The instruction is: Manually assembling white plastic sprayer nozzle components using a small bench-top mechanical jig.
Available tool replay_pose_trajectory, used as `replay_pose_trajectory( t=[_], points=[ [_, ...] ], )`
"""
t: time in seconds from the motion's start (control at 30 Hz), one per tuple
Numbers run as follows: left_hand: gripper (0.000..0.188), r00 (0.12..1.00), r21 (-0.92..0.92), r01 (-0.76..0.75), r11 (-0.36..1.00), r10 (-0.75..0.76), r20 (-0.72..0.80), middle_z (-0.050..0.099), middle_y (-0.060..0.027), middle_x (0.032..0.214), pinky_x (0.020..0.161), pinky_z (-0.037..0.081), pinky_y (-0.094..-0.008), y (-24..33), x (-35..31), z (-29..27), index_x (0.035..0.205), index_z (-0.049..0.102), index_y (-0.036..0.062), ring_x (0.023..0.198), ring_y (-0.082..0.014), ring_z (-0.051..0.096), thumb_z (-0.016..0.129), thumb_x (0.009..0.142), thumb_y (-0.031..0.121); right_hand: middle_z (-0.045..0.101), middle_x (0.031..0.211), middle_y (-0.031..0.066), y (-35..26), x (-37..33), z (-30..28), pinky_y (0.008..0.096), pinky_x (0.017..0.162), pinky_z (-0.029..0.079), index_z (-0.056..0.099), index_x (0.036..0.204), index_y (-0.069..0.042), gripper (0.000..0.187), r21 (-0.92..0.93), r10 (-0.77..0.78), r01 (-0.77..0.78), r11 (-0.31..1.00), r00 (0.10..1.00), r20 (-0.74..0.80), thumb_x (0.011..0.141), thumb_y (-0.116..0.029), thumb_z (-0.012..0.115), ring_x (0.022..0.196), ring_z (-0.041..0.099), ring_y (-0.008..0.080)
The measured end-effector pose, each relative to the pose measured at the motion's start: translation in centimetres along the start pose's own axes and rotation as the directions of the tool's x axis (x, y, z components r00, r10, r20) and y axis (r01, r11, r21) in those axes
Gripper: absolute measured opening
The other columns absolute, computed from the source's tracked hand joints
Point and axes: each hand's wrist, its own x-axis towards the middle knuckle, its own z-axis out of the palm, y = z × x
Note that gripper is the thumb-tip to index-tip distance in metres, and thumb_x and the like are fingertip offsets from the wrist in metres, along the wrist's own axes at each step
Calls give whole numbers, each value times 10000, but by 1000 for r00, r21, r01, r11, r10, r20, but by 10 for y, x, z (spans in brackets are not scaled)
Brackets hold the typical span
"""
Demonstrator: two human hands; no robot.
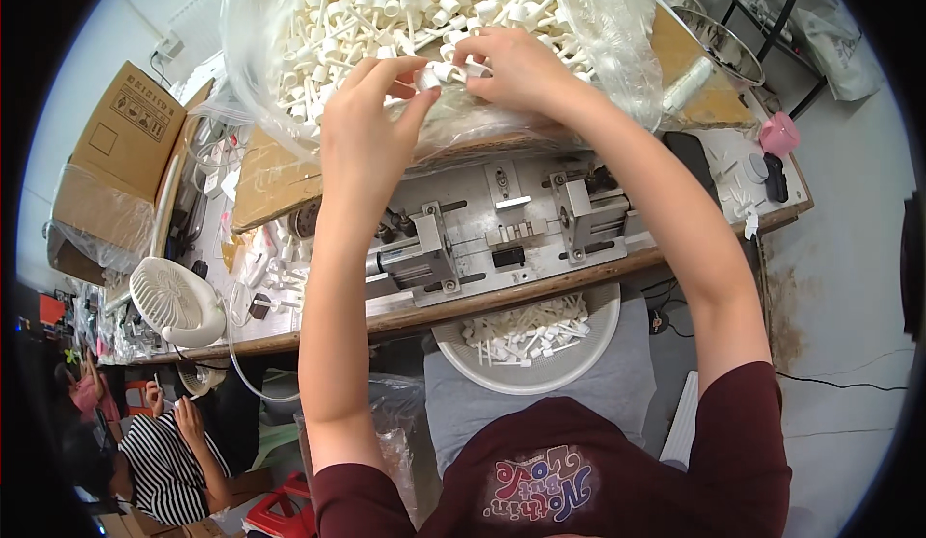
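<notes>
My left hand (371,118) is at the front of a plastic-lined cardboard box (275,173), its thumb and fingers closed round a white plastic piece (427,79) with a short cylindrical head. Just to the right, my right hand (521,67) has its fingertips pinched on another white plastic piece (476,71). Both hands are over the near rim of the clear bag (637,46). Behind them lies a heap of similar white pieces (386,7), thin stems with cup-shaped heads. My fingers partly hide the held pieces.
Below my forearms, a metal clamping fixture (506,234) sits on the workbench (675,239). A white basket (603,335) of pieces rests on my lap. A small white fan (177,302) stands left; a pink cup (779,134) stands right. Another person (159,470) sits at lower left.
</notes>
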Motion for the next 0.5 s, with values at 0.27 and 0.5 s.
replay_pose_trajectory(
  t=[0.27,0.5],
  points=[
    [312,989,-127,-118,985,127,69,653,-104,990,737,536,-352,65,-92,-18,1071,705,36,863,-267,666,769,765,19,662,1001,106,-4,-7,-3,388,821,520,722,1097,-136,329,102,-80,93,990,988,-131,802,-281,721,875,640,279],
    [336,972,-19,-43,999,46,229,694,-97,1184,719,538,-319,78,-162,19,1066,715,7,827,-221,665,770,735,7,673,1026,99,-19,-1,8,383,842,526,739,1039,-120,240,-8,-62,61,998,996,-68,814,-193,698,950,659,273]
  ],
)
